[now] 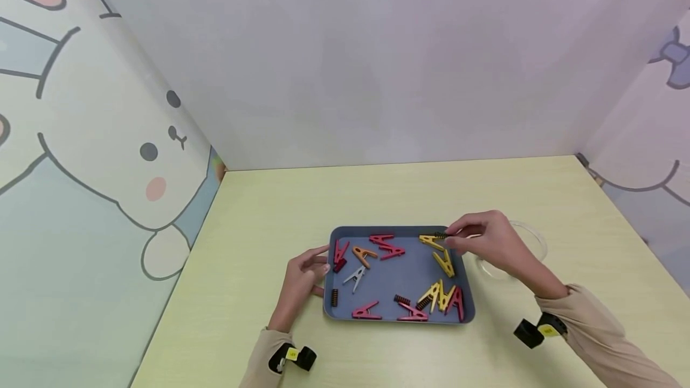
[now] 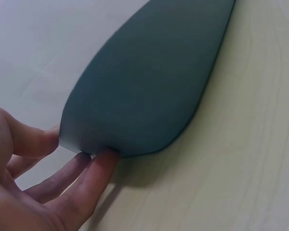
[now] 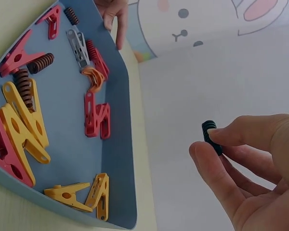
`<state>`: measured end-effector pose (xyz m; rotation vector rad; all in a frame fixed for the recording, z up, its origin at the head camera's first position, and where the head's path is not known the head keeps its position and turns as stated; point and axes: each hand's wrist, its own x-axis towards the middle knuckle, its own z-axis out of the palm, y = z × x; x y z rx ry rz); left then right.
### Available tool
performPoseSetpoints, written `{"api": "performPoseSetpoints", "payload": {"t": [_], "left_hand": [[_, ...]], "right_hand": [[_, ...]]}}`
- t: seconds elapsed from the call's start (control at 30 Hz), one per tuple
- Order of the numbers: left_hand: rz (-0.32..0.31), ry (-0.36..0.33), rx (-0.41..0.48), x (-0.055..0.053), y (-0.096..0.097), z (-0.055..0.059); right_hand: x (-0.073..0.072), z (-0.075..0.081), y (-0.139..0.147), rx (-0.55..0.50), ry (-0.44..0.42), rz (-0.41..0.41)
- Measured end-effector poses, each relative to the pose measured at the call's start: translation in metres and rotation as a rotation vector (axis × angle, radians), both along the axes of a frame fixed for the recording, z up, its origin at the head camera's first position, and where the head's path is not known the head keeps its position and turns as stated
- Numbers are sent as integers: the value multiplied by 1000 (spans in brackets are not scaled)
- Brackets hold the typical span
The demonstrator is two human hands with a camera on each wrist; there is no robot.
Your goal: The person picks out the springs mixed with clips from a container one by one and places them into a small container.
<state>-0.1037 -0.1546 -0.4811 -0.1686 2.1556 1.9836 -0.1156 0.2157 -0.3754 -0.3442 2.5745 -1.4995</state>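
Observation:
My right hand (image 1: 493, 241) pinches a small dark coil spring (image 3: 211, 137) between thumb and fingertips, above the tray's far right corner. A blue-grey tray (image 1: 399, 227) lies on the table, and my left hand (image 1: 303, 277) holds its left end, thumb at the rim and fingertips against the outer wall (image 2: 149, 96). Inside lie plastic clips: several yellow clips (image 1: 444, 263) at the right, several red clips (image 1: 366, 311), an orange clip (image 1: 363, 254) and a whitish-grey clip (image 3: 78, 47). Loose springs (image 3: 40, 63) lie among them, one (image 1: 335, 297) near the left wall.
A clear round ring-like object (image 1: 541, 243) sits on the light wood table (image 1: 269, 208), partly behind my right hand. A plain wall (image 1: 399, 76) rises behind the table, with a cartoon-printed wall (image 1: 108, 136) at the left and another at the right.

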Motion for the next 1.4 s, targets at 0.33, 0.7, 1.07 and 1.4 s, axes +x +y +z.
{"api": "performPoseSetpoints", "payload": {"t": [0.33,0.7,1.07,1.4], "left_hand": [[-33,-19,29,2,-1,14],[-40,-7,40,7,3,29],[-33,-18,28,6,3,29],[-17,-18,30,6,3,28]], "right_hand": [[5,5,11,30,41,-27],[8,8,25,27,-5,-70],[12,10,33,54,10,-100],[16,9,43,26,43,-115]]}}
